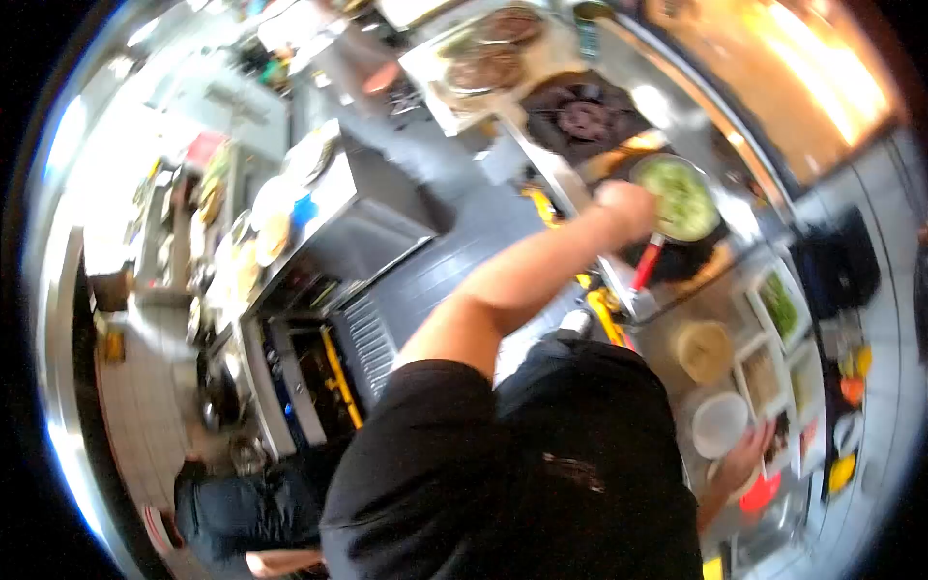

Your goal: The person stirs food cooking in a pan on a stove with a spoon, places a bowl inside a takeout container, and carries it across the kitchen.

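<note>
Closest to the camera is the wearer's black T-shirt (435, 464), across the lower middle. Beyond it, at upper right, I see a round pan (713, 200) on the stove, holding a pale green mixture (679, 196); its red handle (647, 265) slants down toward the wearer. The left hand (626, 210) is at the pan's left edge, apart from the handle. That grip looks curled, but blur hides the fingers, so I cannot tell whether it is clamped on anything. For tidy pan work, I would hold the wrist steady, fingers clear of a rim that is probably hot, and move gently enough not to spill. Well away from the pan, at lower right, is the right hand (744, 459), fingers apart, just beside a white round tub (718, 425). Near it on the desk (665, 340) are a pale tub (681, 360) and chopped greens (777, 305) in a white tray (759, 300). A dark burner (583, 119) sits past the pan. At far lower left, a person in dark clothing (242, 507) is partly visible.
</note>
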`<state>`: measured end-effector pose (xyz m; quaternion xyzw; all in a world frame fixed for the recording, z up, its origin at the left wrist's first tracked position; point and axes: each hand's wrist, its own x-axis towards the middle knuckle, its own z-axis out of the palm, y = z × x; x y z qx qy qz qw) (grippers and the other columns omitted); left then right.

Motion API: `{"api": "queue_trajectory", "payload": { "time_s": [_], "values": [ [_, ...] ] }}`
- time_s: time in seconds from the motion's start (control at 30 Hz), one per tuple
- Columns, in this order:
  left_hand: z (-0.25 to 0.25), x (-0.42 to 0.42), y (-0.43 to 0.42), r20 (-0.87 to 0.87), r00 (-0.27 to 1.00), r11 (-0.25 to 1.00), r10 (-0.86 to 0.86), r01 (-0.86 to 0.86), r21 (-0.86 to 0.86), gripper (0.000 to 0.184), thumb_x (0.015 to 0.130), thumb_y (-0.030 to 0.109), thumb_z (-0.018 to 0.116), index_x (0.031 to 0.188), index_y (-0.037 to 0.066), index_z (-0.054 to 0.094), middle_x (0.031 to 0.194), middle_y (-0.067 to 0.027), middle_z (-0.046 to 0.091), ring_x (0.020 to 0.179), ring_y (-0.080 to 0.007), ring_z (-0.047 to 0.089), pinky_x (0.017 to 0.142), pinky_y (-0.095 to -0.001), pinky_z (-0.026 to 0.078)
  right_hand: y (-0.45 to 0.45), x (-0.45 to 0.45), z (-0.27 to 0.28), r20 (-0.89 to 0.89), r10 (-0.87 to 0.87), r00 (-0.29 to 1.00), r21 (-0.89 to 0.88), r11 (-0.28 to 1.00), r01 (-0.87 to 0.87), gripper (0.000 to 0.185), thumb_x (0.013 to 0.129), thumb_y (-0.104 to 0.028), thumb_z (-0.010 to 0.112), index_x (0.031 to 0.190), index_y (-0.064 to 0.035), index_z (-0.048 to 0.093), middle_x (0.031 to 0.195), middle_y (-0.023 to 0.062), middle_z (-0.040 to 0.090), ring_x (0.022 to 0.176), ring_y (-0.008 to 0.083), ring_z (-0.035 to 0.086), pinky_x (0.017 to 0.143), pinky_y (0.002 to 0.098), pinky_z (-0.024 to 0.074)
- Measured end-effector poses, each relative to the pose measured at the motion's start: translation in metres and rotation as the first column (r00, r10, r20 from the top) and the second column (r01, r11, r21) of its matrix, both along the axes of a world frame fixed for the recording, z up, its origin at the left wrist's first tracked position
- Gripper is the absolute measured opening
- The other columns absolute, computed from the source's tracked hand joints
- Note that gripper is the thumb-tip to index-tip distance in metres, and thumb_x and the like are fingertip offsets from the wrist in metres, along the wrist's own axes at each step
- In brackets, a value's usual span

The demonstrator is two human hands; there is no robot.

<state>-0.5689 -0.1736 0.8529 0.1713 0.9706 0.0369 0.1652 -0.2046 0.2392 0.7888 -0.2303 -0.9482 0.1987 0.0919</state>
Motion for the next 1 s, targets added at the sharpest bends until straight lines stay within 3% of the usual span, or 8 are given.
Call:
{"api": "queue_trajectory", "payload": {
  "time_s": [0.17,0.23,0.33,0.43,0.57,0.7,0.83,1.0],
  "values": [
    [-0.007,-0.007,0.002,-0.091,0.992,0.997,0.082,-0.082,0.009,0.023,0.089,0.017,0.057,0.097,0.009,0.078,0.105,-0.0161,0.075,0.100,-0.0317,0.073,0.085,-0.0442,0.059,-0.017,0.003,0.016,-0.039,-0.057,0.998,0.070,0.996,0.060,0.038,0.102,-0.017,0.050,0.134,0.0005,0.060,0.150,0.0220,0.047,0.142,0.0385,0.041,0.118,0.0465,0.0311],
    [-0.043,-0.016,-0.004,-0.068,0.985,0.979,-0.158,0.147,-0.142,0.027,0.092,0.024,0.056,0.096,0.008,0.078,0.104,-0.0164,0.075,0.100,-0.0327,0.073,0.085,-0.0460,0.058,-0.022,0.005,0.018,-0.081,-0.025,0.996,0.116,0.993,0.034,0.039,0.100,-0.013,0.052,0.134,0.0037,0.059,0.151,0.0233,0.045,0.144,0.0405,0.038,0.119,0.0474,0.0293],
    [0.018,-0.010,-0.017,-0.071,0.996,0.999,0.046,-0.045,0.011,0.040,0.096,0.043,0.056,0.096,0.010,0.078,0.101,-0.0173,0.075,0.098,-0.0343,0.072,0.087,-0.0468,0.057,-0.021,0.015,0.023,-0.100,-0.086,0.991,0.050,0.995,0.091,0.038,0.100,-0.012,0.052,0.134,0.0043,0.058,0.152,0.0235,0.043,0.143,0.0405,0.038,0.119,0.0475,0.0290],
    [-0.013,-0.015,-0.002,-0.146,0.986,0.993,0.075,-0.086,-0.076,0.041,0.096,0.045,0.052,0.099,0.013,0.077,0.098,-0.0200,0.073,0.095,-0.0377,0.071,0.086,-0.0484,0.056,-0.035,0.019,0.030,-0.107,-0.128,0.986,0.005,0.992,0.130,0.038,0.101,-0.012,0.052,0.134,0.0046,0.058,0.153,0.0241,0.042,0.143,0.0403,0.038,0.118,0.0476,0.0290],
    [0.032,-0.004,-0.012,-0.012,0.999,0.998,-0.053,0.054,0.044,0.028,0.093,0.027,0.058,0.097,0.007,0.078,0.103,-0.0192,0.074,0.098,-0.0364,0.073,0.085,-0.0439,0.059,-0.033,0.025,0.041,-0.140,-0.158,0.977,-0.034,0.987,0.155,0.038,0.100,-0.012,0.053,0.134,0.0053,0.057,0.153,0.0251,0.041,0.142,0.0399,0.039,0.118,0.0474,0.0296],
    [-0.009,-0.019,0.004,-0.180,0.983,0.989,0.021,-0.047,-0.141,0.033,0.095,0.041,0.060,0.098,0.015,0.079,0.093,-0.0166,0.074,0.093,-0.0362,0.071,0.083,-0.0480,0.056,-0.031,0.031,0.034,-0.114,-0.151,0.982,0.007,0.988,0.153,0.038,0.100,-0.010,0.054,0.134,0.0062,0.058,0.155,0.0253,0.039,0.141,0.0402,0.040,0.117,0.0470,0.0307],
    [0.005,-0.015,-0.022,-0.053,0.997,0.995,-0.057,0.061,0.075,0.038,0.097,0.042,0.053,0.094,0.013,0.077,0.096,-0.0155,0.074,0.097,-0.0378,0.070,0.085,-0.0481,0.055,-0.028,0.029,0.040,-0.142,-0.137,0.980,0.010,0.990,0.140,0.039,0.099,-0.010,0.055,0.134,0.0061,0.058,0.155,0.0250,0.039,0.141,0.0402,0.040,0.117,0.0471,0.0307],
    [-0.014,-0.010,0.001,-0.186,0.982,0.999,0.031,-0.033,-0.007,0.035,0.095,0.043,0.061,0.098,0.013,0.079,0.099,-0.0158,0.075,0.090,-0.0369,0.072,0.083,-0.0457,0.057,-0.030,0.028,0.035,-0.080,-0.150,0.986,0.003,0.989,0.150,0.039,0.099,-0.010,0.055,0.134,0.0059,0.058,0.154,0.0251,0.040,0.141,0.0396,0.040,0.117,0.0467,0.0308]
  ]
}}
